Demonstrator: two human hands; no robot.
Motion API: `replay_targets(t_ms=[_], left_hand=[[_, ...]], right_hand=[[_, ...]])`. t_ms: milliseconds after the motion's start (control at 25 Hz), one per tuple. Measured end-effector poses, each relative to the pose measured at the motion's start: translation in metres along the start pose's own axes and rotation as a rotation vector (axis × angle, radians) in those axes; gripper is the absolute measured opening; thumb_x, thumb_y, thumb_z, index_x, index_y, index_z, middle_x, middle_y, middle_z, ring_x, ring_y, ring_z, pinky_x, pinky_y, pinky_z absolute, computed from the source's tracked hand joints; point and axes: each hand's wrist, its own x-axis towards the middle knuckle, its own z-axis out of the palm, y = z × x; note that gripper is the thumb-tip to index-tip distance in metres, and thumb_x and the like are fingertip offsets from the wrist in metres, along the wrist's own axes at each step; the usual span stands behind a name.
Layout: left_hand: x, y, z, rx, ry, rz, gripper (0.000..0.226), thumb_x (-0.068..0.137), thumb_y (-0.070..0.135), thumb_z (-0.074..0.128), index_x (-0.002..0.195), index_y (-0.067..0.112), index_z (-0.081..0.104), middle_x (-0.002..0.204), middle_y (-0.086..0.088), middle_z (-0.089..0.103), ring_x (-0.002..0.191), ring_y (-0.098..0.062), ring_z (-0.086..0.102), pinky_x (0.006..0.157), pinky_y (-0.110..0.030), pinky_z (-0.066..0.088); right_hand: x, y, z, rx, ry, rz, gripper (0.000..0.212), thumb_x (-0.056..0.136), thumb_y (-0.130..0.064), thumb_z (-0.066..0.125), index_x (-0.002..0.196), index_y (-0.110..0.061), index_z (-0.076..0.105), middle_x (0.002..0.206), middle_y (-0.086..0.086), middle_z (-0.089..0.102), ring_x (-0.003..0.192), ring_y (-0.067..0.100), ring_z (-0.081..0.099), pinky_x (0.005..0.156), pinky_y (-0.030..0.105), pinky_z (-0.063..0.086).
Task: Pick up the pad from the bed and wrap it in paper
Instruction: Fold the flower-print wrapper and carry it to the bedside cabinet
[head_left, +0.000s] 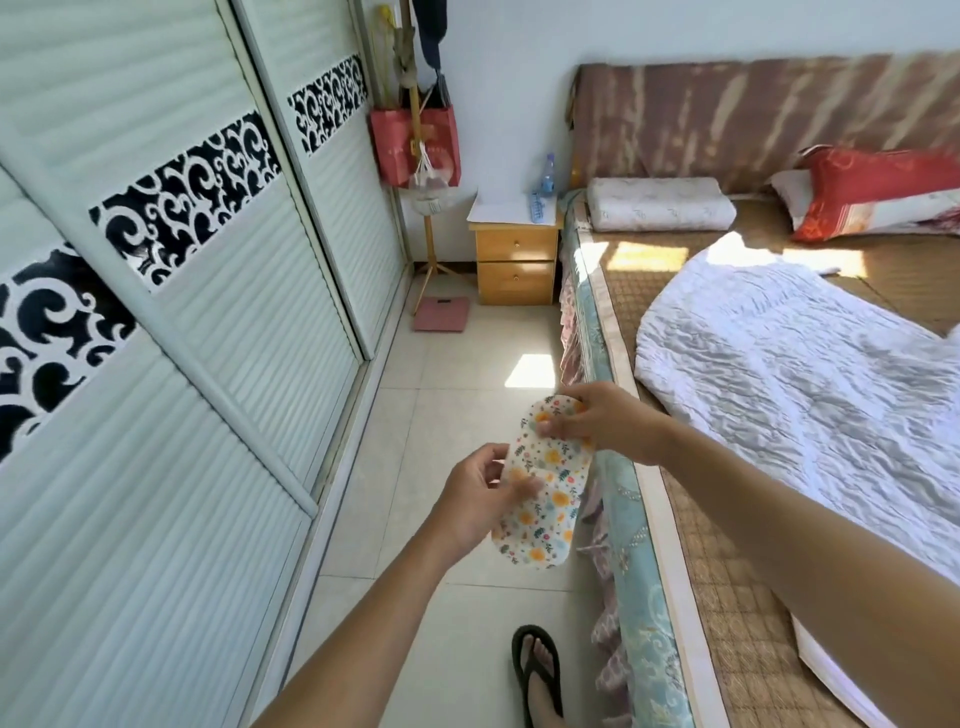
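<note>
A long white pad (545, 499) printed with small orange and green flowers hangs in the air over the floor, just left of the bed's edge (631, 499). My right hand (597, 423) pinches its upper end from the right. My left hand (480, 499) grips its middle from the left, thumb across the front. The pad's lower end hangs free below my left hand. No wrapping paper shows in my hands.
The bed carries a woven mat (727, 587), a rumpled white quilt (810, 374) and pillows (660, 204). Sliding wardrobe doors (171, 364) line the left. A wooden nightstand (517, 260) with a sheet of paper and a bottle stands ahead. My sandalled foot (540, 675) is on the tiled floor.
</note>
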Motion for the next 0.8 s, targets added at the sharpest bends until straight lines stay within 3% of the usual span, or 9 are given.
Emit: replay_targets(t_ms=[120,240,320,360,480,600,680,800], left_hand=[[0.074,0.02,-0.016,0.023,-0.021,-0.02,0.016,0.075,0.025,0.075,0.089,0.021,0.067,0.093,0.006,0.073,0.088,-0.01,0.069,0.07,-0.019,0.055],[0.135,0.039,-0.025,-0.028,0.014,0.0,0.008,0.078,0.014,0.073,0.083,0.02,0.07,0.086,0.006,0.075,0.083,-0.008,0.069,0.069,-0.016,0.053],[0.176,0.052,-0.031,-0.04,0.047,0.02,0.009,0.079,0.012,0.071,0.084,0.02,0.071,0.084,0.008,0.074,0.078,-0.002,0.069,0.066,-0.011,0.051],[0.195,0.058,-0.036,-0.047,0.065,0.027,0.01,0.079,0.012,0.071,0.083,0.02,0.071,0.083,0.008,0.074,0.075,0.002,0.068,0.063,-0.009,0.049],[0.251,0.069,-0.048,-0.085,0.09,0.041,0.009,0.079,0.011,0.072,0.087,0.016,0.071,0.083,0.003,0.073,0.075,-0.001,0.068,0.064,-0.011,0.051],[0.31,0.078,-0.063,-0.073,0.078,0.049,0.011,0.08,0.013,0.071,0.09,0.01,0.071,0.085,-0.004,0.072,0.078,-0.011,0.067,0.067,-0.017,0.054],[0.353,0.08,-0.075,-0.045,0.056,0.041,0.011,0.08,0.015,0.071,0.089,0.01,0.071,0.088,-0.006,0.072,0.08,-0.013,0.066,0.071,-0.021,0.055],[0.423,0.085,-0.1,-0.01,0.034,0.052,0.01,0.08,0.019,0.071,0.089,0.016,0.07,0.089,-0.003,0.074,0.083,-0.013,0.069,0.072,-0.023,0.055]], right_hand=[[0.067,-0.018,-0.049,-0.002,0.045,-0.014,0.034,0.079,-0.012,0.071,0.11,-0.002,0.061,0.09,0.008,0.069,0.075,0.016,0.071,0.062,0.023,0.06],[0.119,-0.023,-0.084,-0.162,0.052,-0.039,0.057,0.081,-0.018,0.071,0.132,-0.018,0.046,0.115,0.012,0.057,0.099,0.027,0.064,0.076,0.035,0.059],[0.15,-0.027,-0.106,-0.221,0.042,-0.117,0.053,0.084,-0.025,0.066,0.133,-0.019,0.047,0.13,0.011,0.053,0.114,0.026,0.057,0.092,0.041,0.053],[0.164,-0.028,-0.116,-0.231,0.013,-0.153,0.047,0.085,-0.028,0.064,0.129,-0.018,0.052,0.133,0.008,0.055,0.117,0.021,0.056,0.095,0.036,0.052],[0.201,-0.032,-0.133,-0.283,-0.116,-0.169,0.04,0.085,-0.033,0.064,0.122,-0.019,0.06,0.123,0.0,0.065,0.106,0.008,0.063,0.08,0.012,0.052],[0.249,-0.034,-0.143,-0.231,-0.109,-0.142,0.042,0.079,-0.028,0.073,0.118,-0.015,0.063,0.112,0.005,0.071,0.1,0.014,0.068,0.087,0.025,0.056],[0.291,-0.036,-0.155,-0.197,-0.074,-0.123,0.049,0.078,-0.025,0.075,0.123,-0.013,0.059,0.12,0.007,0.067,0.106,0.018,0.064,0.095,0.037,0.053],[0.358,-0.045,-0.183,-0.191,-0.123,-0.099,0.058,0.077,-0.022,0.075,0.131,-0.017,0.052,0.13,0.002,0.06,0.116,0.015,0.058,0.099,0.036,0.05]])
